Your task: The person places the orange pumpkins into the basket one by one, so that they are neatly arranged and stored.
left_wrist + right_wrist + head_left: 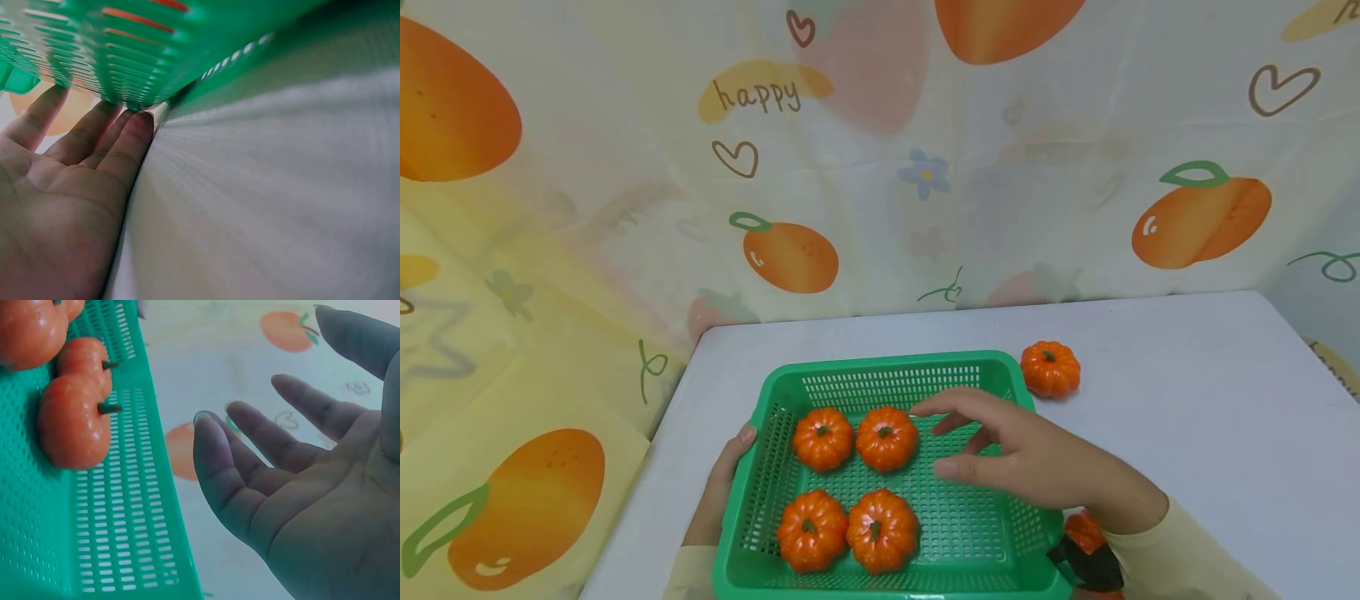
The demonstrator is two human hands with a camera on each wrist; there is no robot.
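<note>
Both loosely spread, left hand (722, 475) touches the basket (958, 521) while right hand (1026, 446) holds nothing

A white-surfaced counter (1195, 400) extends to the foot of a pale printed fabric backdrop (1037, 200), which covers the rear. A yellow-toned fabric panel (587, 350) borders the left side. Printed motifs include orange fruits with green leaves (793, 257), brown heart outlines (736, 159), a blue flower (924, 173), a faded pink strawberry (880, 71) and the brown lettering "happy" (757, 94). Shallow creases cross the backdrop. Illumination is diffuse.
</note>
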